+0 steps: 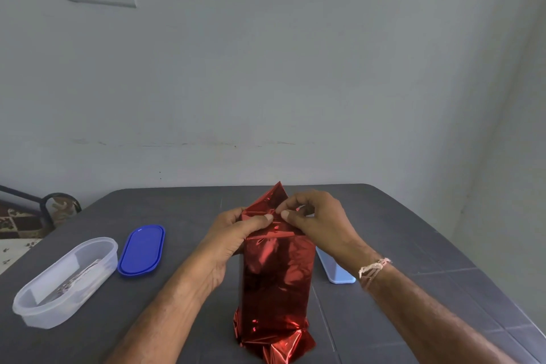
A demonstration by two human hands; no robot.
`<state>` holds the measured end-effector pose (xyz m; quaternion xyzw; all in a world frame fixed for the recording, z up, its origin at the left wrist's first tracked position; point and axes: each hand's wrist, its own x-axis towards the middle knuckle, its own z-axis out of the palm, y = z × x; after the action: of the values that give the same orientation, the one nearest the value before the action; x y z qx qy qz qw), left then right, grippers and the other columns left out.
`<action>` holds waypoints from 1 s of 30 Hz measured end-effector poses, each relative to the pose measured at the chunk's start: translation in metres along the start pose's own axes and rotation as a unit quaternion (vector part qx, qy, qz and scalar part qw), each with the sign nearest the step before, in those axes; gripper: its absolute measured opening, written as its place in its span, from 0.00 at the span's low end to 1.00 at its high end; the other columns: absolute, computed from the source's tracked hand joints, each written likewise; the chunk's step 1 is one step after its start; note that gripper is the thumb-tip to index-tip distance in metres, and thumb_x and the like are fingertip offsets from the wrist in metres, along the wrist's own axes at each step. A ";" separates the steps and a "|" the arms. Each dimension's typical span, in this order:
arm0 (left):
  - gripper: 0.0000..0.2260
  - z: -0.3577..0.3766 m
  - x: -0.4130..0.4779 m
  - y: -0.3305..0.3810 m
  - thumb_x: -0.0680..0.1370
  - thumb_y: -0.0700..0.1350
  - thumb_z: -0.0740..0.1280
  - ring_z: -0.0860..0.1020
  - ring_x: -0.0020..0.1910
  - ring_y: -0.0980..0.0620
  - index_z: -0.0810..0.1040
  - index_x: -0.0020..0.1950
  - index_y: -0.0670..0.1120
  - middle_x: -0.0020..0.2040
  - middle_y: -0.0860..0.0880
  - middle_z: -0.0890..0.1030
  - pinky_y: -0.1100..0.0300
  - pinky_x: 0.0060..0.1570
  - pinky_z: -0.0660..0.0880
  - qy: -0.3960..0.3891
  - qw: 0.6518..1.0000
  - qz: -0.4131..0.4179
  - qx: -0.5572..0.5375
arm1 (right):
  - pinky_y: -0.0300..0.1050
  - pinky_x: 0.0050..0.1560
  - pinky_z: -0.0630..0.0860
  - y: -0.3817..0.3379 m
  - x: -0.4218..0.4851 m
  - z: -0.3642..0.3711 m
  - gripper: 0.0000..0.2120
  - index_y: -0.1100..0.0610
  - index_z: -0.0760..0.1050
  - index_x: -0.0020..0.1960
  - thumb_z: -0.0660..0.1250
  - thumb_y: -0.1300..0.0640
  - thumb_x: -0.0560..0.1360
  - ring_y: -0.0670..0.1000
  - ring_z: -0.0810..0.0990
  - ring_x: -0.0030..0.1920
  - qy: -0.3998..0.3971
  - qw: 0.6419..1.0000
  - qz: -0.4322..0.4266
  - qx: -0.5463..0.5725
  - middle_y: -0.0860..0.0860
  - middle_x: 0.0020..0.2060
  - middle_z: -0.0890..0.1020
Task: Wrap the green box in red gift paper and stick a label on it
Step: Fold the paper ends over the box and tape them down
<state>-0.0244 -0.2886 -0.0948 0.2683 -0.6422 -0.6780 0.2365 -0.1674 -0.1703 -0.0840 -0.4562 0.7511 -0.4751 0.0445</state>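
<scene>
A long box covered in shiny red gift paper (276,272) lies lengthwise on the dark grey table (399,260), its green surface hidden. At the far end the paper stands up in a loose point. My left hand (233,233) grips the left side of that far end, thumb pressed on the top fold. My right hand (313,216) pinches the paper fold at the top right, its fingertips meeting my left thumb. The near end of the paper is crumpled and loose. No label can be seen.
A clear oval plastic container (63,281) with something pale inside sits at the left, its blue lid (141,250) beside it. A pale blue object (335,270) lies right of the parcel, partly hidden by my right wrist. The wall stands just behind the table.
</scene>
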 end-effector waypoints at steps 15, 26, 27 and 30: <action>0.09 0.001 0.003 -0.003 0.75 0.41 0.75 0.84 0.42 0.47 0.85 0.54 0.44 0.48 0.41 0.88 0.59 0.45 0.77 0.013 0.999 -0.003 -0.045 | 0.40 0.43 0.81 0.002 0.006 -0.013 0.13 0.44 0.82 0.55 0.77 0.57 0.74 0.55 0.85 0.40 -0.001 0.990 0.007 0.138 0.47 0.51 0.82; 0.09 0.000 0.001 -0.003 0.74 0.40 0.75 0.84 0.37 0.51 0.85 0.54 0.44 0.43 0.45 0.87 0.60 0.43 0.77 0.013 0.998 -0.005 -0.054 | 0.35 0.36 0.76 -0.015 0.015 0.000 0.04 0.51 0.84 0.45 0.78 0.57 0.72 0.53 0.83 0.38 0.050 0.993 -0.023 0.101 0.47 0.45 0.85; 0.09 0.000 0.001 -0.004 0.74 0.39 0.75 0.84 0.37 0.51 0.85 0.54 0.44 0.43 0.45 0.87 0.59 0.44 0.77 0.013 0.998 -0.005 -0.055 | 0.35 0.35 0.76 -0.015 0.014 0.000 0.04 0.52 0.84 0.44 0.78 0.57 0.72 0.54 0.83 0.39 0.055 0.994 -0.025 0.096 0.47 0.44 0.85; 0.06 0.001 0.000 -0.004 0.75 0.39 0.75 0.84 0.34 0.53 0.85 0.51 0.45 0.40 0.48 0.87 0.62 0.38 0.78 0.018 0.998 -0.002 -0.061 | 0.36 0.37 0.78 -0.015 0.006 0.000 0.05 0.50 0.83 0.41 0.79 0.57 0.71 0.54 0.82 0.40 0.064 0.995 -0.029 0.076 0.48 0.44 0.85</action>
<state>-0.0249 -0.2880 -0.0983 0.2671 -0.5948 -0.7115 0.2622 -0.1618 -0.1767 -0.0705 -0.4419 0.7006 -0.5600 0.0175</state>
